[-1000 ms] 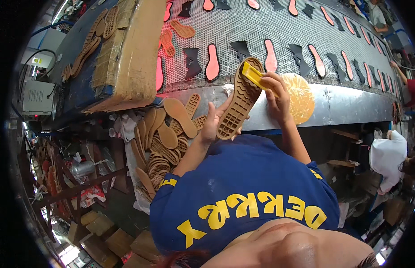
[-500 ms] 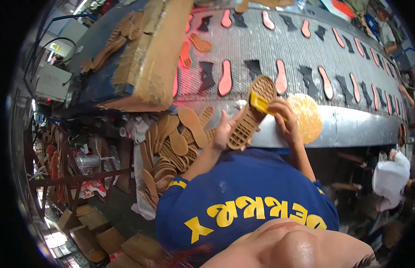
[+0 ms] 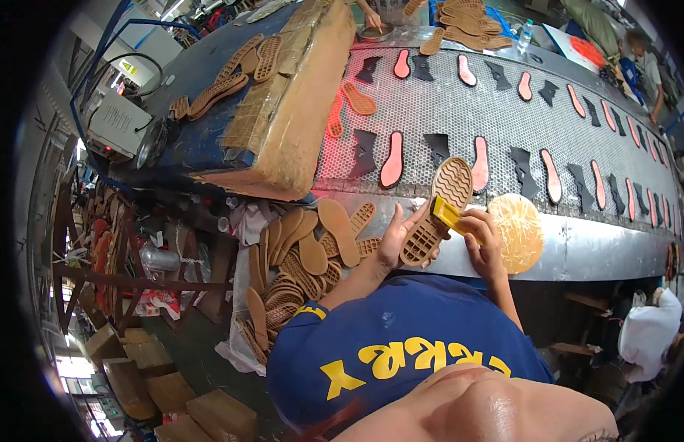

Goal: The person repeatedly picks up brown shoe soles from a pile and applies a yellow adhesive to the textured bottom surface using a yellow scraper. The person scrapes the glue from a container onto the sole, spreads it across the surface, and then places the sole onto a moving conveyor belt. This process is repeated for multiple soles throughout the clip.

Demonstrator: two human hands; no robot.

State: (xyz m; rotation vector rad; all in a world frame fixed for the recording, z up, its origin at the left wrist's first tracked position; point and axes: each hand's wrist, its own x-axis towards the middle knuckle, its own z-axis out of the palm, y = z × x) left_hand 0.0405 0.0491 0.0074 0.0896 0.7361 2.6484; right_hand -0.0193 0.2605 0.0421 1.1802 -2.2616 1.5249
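A tan shoe sole (image 3: 452, 180) with a ridged, gridded face is turned toward me, over the near metal edge of the conveyor. My left hand (image 3: 398, 240) is closed around its lower end. In my right hand (image 3: 485, 237), the fingers pinch a small yellow hand tool (image 3: 446, 212), whose exact kind I cannot make out. The tool lies across the sole's narrow middle and appears to touch it. By my right hand is a round yellowish disc (image 3: 517, 239) on the metal ledge. A heap of tan soles (image 3: 301, 258) lies beside my left forearm.
A mesh conveyor (image 3: 438, 92) carries pink insole-shaped pieces (image 3: 392, 162) and black cut pieces (image 3: 522, 173) in rows. A large cardboard-topped blue housing (image 3: 202, 132) stands left. Cartons (image 3: 220, 412) lie low on the left. Another person's hand (image 3: 373, 20) is at the far side.
My view has shifted, so the scene sits lower and more of the far side shows. Both hands keep hold of the sole and the yellow tool, which stays across the sole's middle.
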